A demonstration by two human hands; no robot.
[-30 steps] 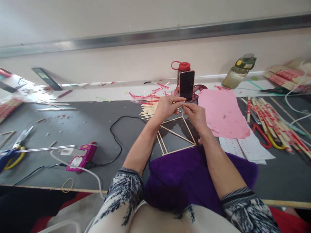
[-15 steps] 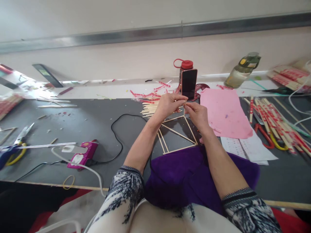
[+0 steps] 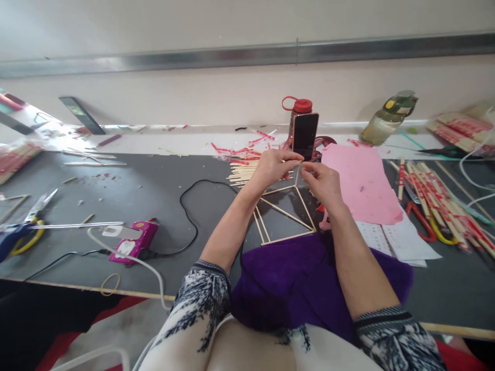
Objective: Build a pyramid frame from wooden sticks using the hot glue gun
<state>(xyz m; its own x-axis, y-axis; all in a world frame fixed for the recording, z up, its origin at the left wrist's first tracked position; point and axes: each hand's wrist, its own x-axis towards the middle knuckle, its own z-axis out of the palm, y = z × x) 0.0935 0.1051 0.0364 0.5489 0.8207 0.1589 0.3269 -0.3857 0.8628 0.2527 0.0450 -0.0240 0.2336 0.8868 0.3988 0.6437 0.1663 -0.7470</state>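
A four-sided frame of thin wooden sticks (image 3: pixel 286 238) lies on the grey table, braced by a diagonal stick. From its far corner a short wooden stick (image 3: pixel 297 178) stands upright. My left hand (image 3: pixel 273 167) pinches the top of this upright stick between thumb and fingers. Just right of the stick, my right hand (image 3: pixel 323 183) is closed, its fingertips drawn together; whatever they hold is too small to make out. A purple cloth (image 3: pixel 282 273) lies at the near side of the frame. Behind my left hand are several loose wooden sticks (image 3: pixel 240 174).
A phone (image 3: pixel 305 136) leans on a red-capped bottle (image 3: pixel 302 105). A pink sheet (image 3: pixel 351 185), papers and wrapped sticks (image 3: pixel 436 196) lie right. Left are a magenta box (image 3: pixel 135 242) with a black cord and scissors (image 3: pixel 34 221). A green bottle (image 3: pixel 386 121) stands behind.
My right fingertips have come slightly away from the upright stick, to the right. My left hand stays at its top. The whole view has shifted a little.
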